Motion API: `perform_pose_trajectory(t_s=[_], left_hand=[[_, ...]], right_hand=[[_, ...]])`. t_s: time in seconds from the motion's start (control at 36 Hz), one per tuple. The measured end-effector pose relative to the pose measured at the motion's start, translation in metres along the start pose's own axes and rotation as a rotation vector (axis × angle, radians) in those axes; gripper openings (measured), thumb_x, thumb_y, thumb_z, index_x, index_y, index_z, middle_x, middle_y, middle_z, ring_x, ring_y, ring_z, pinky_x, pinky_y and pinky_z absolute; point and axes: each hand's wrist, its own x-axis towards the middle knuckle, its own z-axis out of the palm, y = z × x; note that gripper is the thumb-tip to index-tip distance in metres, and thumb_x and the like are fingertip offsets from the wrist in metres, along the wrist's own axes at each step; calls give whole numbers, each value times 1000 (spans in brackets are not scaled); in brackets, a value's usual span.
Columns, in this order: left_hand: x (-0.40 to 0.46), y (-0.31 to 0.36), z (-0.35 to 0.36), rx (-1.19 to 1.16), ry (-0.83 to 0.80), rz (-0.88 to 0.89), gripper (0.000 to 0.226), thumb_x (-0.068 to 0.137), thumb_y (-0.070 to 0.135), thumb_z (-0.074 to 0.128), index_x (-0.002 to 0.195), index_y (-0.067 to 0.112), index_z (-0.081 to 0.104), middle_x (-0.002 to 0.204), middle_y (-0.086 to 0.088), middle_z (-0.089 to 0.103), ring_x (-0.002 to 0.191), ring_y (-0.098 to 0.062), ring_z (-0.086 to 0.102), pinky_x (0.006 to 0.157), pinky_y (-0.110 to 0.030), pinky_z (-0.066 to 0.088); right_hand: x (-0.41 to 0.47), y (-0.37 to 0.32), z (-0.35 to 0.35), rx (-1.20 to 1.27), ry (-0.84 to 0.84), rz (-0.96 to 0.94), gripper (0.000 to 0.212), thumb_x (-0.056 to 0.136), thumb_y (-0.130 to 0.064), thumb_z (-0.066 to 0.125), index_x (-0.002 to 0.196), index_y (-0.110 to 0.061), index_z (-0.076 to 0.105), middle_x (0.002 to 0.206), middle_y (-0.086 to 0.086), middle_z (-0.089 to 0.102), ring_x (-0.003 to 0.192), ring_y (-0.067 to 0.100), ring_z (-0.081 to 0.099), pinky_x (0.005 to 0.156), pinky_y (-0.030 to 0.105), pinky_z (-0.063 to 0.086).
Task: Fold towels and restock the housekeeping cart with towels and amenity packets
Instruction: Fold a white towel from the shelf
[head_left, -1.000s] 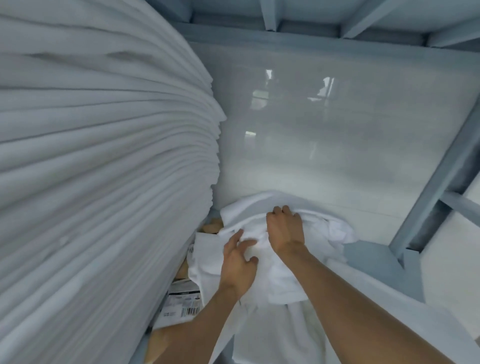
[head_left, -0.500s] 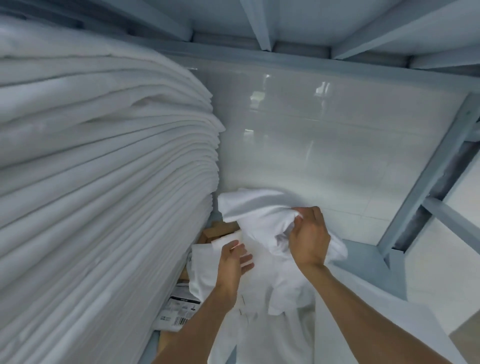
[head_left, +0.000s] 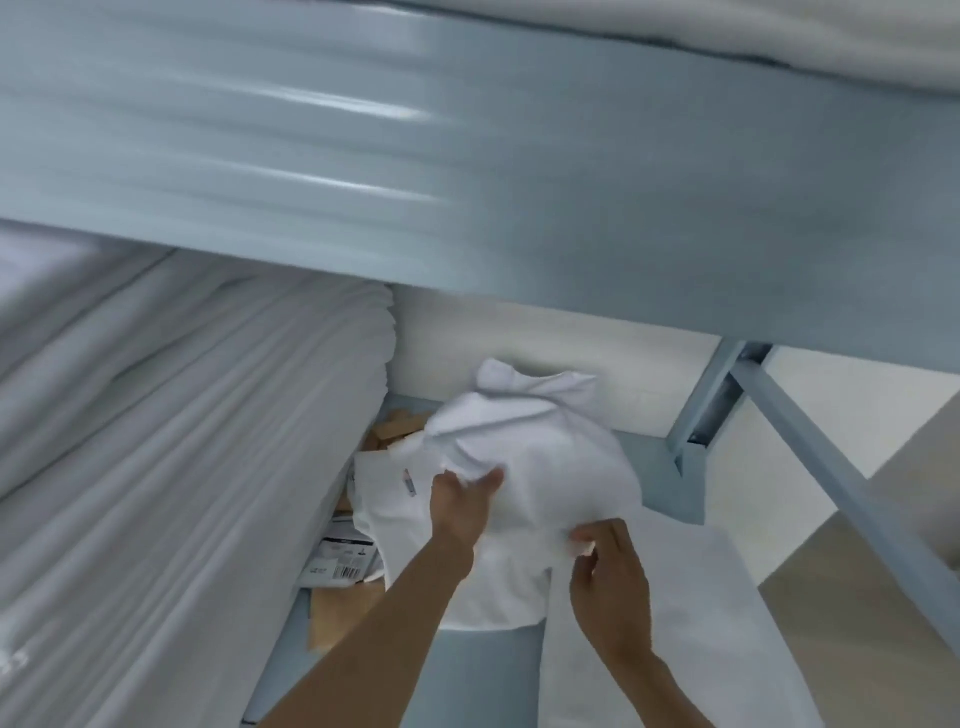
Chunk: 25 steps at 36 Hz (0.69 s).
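A tall stack of folded white linens (head_left: 182, 467) walls off the left of the grey-blue metal shelf (head_left: 488, 675). A broad grey-blue steel beam (head_left: 519, 208) hangs low overhead. Brown cardboard scraps (head_left: 395, 431) and a barcode-labelled packet (head_left: 343, 561) clutter the gap beside the stack. A slanted grey-blue brace (head_left: 831, 467) bounds the right; bare shelf lies open between.
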Motion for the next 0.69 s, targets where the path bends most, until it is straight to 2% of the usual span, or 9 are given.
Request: perform_pose_trajectory(t_s=[0.06,0.11,0.17,0.19,0.31,0.39,0.47,0.58,0.69], left_hand=[[-9,-7,-6,-108,-13,-60,23,87,22,75,90,11,55,101,-7,59,89,-21,58,85,-37,51],[-20,-10,-12,-199,-18,-107,22,84,16,76,93,11,56,106,-10,61,97,-28,60,94,-45,52],[-34,-10,-18,-203,-39,-112,23,79,10,75,96,8,59,105,-13,65,97,-33,63,88,-45,55],[-42,-9,-21,-198,-61,-111,24,77,8,76,96,7,62,104,-15,68,96,-35,66,86,-46,57],[-79,-8,-32,-75,-261,-74,34,54,9,76,88,10,71,85,-5,77,84,-28,72,67,-33,60],[-106,-10,-40,73,-454,-67,41,56,9,76,97,14,73,92,2,78,89,-19,73,69,-26,57],[-125,-14,-44,192,-565,-58,42,61,6,77,103,13,72,102,-2,77,93,-17,73,71,-25,57],[-147,-25,-46,292,-569,-71,32,74,-4,75,100,15,73,97,2,77,89,-13,72,69,-23,56],[-173,-31,-51,421,-528,-157,26,75,5,78,100,8,73,94,-3,76,78,-15,71,66,-26,55]], right_hand=[[-3,-9,-2,96,-131,204,19,85,3,59,94,-13,61,103,3,62,82,22,61,76,36,53],[-3,-21,-4,418,-221,557,5,94,-10,56,96,-10,62,103,12,67,87,28,65,83,39,56],[-4,-32,-8,892,-275,904,20,99,-22,56,99,-2,61,95,17,66,83,34,66,82,45,57],[-5,-37,-12,1066,-291,992,27,100,-28,56,102,-1,59,94,17,64,83,34,65,82,47,57],[-14,-41,-25,1449,-371,999,51,98,-51,49,127,-10,58,123,15,66,114,36,62,100,54,48],[-18,-43,-41,1636,-331,895,57,102,-49,36,143,-12,48,140,17,57,130,40,51,111,61,35],[-24,-38,-55,1546,-99,977,50,102,-37,41,144,-12,47,142,17,54,128,39,51,105,60,41],[-38,-32,-80,1452,19,1063,43,97,-42,54,134,-21,55,126,8,63,106,30,59,81,49,51],[-52,-30,-111,1440,31,1119,28,93,-32,63,116,-18,63,112,8,68,99,30,62,85,47,52]])
